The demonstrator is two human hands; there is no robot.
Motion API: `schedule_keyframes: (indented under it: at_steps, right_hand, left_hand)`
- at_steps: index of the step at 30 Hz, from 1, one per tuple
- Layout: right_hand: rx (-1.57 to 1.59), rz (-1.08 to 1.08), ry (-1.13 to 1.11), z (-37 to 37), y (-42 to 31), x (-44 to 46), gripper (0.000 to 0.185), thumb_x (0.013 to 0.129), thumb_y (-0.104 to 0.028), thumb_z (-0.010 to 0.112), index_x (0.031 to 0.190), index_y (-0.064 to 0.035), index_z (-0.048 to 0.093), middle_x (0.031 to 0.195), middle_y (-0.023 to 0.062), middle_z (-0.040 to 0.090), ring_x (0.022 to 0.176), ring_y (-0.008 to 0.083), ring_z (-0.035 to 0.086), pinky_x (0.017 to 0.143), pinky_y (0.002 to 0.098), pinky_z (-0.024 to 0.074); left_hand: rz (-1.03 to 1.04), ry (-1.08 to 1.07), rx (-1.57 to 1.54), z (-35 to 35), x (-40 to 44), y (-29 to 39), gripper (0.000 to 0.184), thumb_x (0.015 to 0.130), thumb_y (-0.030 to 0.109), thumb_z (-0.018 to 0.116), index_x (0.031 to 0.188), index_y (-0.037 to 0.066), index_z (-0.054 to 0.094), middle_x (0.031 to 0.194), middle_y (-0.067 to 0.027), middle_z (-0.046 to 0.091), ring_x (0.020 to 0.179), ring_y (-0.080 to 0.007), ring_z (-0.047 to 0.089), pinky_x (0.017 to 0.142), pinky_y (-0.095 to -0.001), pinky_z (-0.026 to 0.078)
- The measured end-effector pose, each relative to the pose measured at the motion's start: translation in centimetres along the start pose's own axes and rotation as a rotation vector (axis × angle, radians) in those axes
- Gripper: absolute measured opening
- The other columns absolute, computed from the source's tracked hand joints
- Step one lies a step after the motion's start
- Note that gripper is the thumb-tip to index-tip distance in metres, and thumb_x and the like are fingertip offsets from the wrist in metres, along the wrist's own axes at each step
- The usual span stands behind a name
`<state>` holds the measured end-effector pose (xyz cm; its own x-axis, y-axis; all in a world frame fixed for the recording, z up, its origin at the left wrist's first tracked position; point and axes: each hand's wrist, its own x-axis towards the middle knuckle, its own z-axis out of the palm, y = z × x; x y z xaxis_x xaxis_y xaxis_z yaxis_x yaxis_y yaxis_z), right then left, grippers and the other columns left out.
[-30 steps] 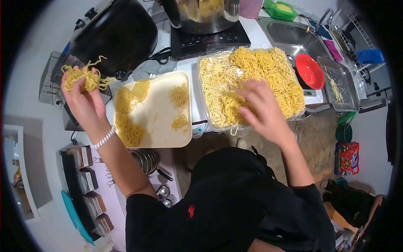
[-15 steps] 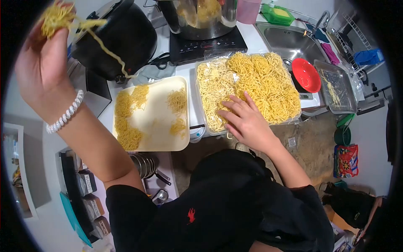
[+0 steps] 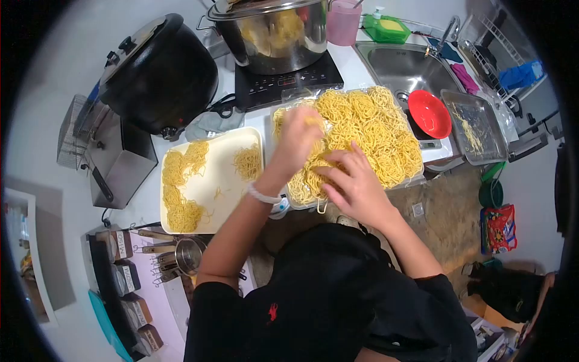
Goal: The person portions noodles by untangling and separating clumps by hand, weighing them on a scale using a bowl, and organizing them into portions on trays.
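Yellow noodles fill a clear plastic tray in several mounds. My right hand rests on the noodles near the tray's front edge, fingers spread. My left hand, with a white coiled band at the wrist, is over the tray's left part, its fingers curled and blurred; a bit of yellow shows at them, but how much they hold is hidden. Left of it lies a cream tray with noodle portions along its left side and a smaller heap at its right.
A steel pot stands on a black induction cooker behind the trays. A black cooker is at the back left. To the right are a red bowl, a sink and a metal tray.
My left hand has come down from the upper left, where it held up noodles, to the clear tray. My right hand has stayed on the noodles. The view has shifted.
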<state>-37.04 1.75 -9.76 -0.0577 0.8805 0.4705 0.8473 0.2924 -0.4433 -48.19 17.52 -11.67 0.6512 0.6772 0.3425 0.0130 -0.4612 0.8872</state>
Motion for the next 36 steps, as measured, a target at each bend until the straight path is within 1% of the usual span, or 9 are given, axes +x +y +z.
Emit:
schedule_keyframes:
  at_steps: [3,9,13,14,16,21,27,30,36]
  right_hand:
    - [0.024,-0.004,0.088,-0.8,0.7,0.2,0.02,0.081,-0.013,0.065,0.099,-0.006,0.064,0.107,0.0122,0.056,0.108,0.03,0.055,0.108,0.0537,0.0313]
    - [0.153,0.076,0.111,-0.3,0.6,4.1,0.034,0.093,-0.027,0.05,0.117,-0.0047,0.058,0.12,0.0198,0.052,0.118,0.0389,0.047,0.11,0.0537,0.0252]
    - [-0.054,0.087,-0.113,1.7,0.6,6.7,0.05,0.099,-0.041,0.036,0.13,-0.0044,0.05,0.137,0.0251,0.042,0.131,0.0439,0.035,0.112,0.0523,0.0219]
    - [-0.165,0.079,-0.205,2.4,0.7,6.8,0.053,0.099,-0.043,0.035,0.132,-0.0044,0.049,0.138,0.025,0.042,0.132,0.044,0.034,0.112,0.0525,0.0217]
    - [-0.273,0.107,-0.386,3.7,0.8,6.7,0.061,0.099,-0.051,0.033,0.136,-0.0046,0.046,0.142,0.0252,0.039,0.135,0.0441,0.03,0.113,0.0516,0.0201]
    - [-0.321,0.098,-0.364,4.6,0.5,6.0,0.063,0.098,-0.053,0.035,0.14,-0.006,0.043,0.146,0.0249,0.034,0.138,0.0422,0.026,0.115,0.0483,0.018]
    - [-0.311,0.105,-0.36,4.7,0.4,6.2,0.059,0.098,-0.049,0.038,0.138,-0.006,0.045,0.145,0.0244,0.035,0.137,0.0416,0.028,0.115,0.0482,0.0181]
    - [-0.128,0.156,-0.357,3.3,0.0,6.5,0.052,0.099,-0.042,0.041,0.135,-0.0051,0.048,0.145,0.0238,0.036,0.137,0.0414,0.029,0.115,0.0471,0.0195]
    - [0.076,0.242,-0.167,0.1,-0.1,5.5,0.042,0.099,-0.03,0.044,0.132,-0.0061,0.052,0.143,0.022,0.037,0.136,0.0384,0.032,0.113,0.043,0.0244]
  left_hand:
    - [0.034,-0.035,0.547,2.1,-1.7,0.3,0.029,0.084,0.018,0.058,0.109,0.003,0.055,0.116,-0.0158,0.05,0.116,-0.0332,0.043,0.101,-0.045,0.033]
    - [-0.068,-0.146,0.696,2.1,-3.8,2.7,0.045,0.087,0.013,0.053,0.13,0.005,0.044,0.141,-0.0215,0.036,0.129,-0.0452,0.033,0.106,-0.0544,0.027]
    - [-0.038,-0.109,0.405,-3.6,-5.7,4.9,0.04,0.084,0.013,0.061,0.121,0.0,0.056,0.129,-0.0229,0.051,0.121,-0.0389,0.047,0.104,-0.0448,0.036]
    - [-0.04,0.062,0.361,-5.0,-7.0,4.8,0.031,0.084,0.016,0.063,0.11,-0.001,0.062,0.12,-0.0221,0.057,0.114,-0.0359,0.053,0.1,-0.0403,0.04]
    - [-0.209,0.214,0.379,-9.6,-10.1,2.2,0.031,0.085,0.016,0.064,0.112,0.001,0.061,0.12,-0.0206,0.057,0.115,-0.0354,0.052,0.1,-0.0412,0.04]
    - [-0.88,0.393,1.236,-17.4,-20.5,-2.2,0.051,0.071,0.023,0.072,0.118,0.008,0.058,0.111,-0.0197,0.052,0.101,-0.0392,0.054,0.094,-0.0456,0.043]
    - [-0.815,0.482,1.122,-18.0,-21.1,-2.8,0.049,0.071,0.023,0.072,0.116,0.008,0.059,0.11,-0.0188,0.049,0.102,-0.0374,0.052,0.092,-0.0443,0.043]
    - [-0.609,0.566,0.816,-16.4,-19.7,-2.8,0.048,0.07,0.014,0.071,0.115,0.006,0.058,0.11,-0.0193,0.049,0.104,-0.0396,0.051,0.092,-0.0444,0.043]
    - [-0.575,0.453,0.817,-20.4,-19.8,-1.3,0.062,0.067,0.011,0.073,0.126,0.012,0.054,0.12,-0.0197,0.046,0.109,-0.0401,0.049,0.095,-0.044,0.043]
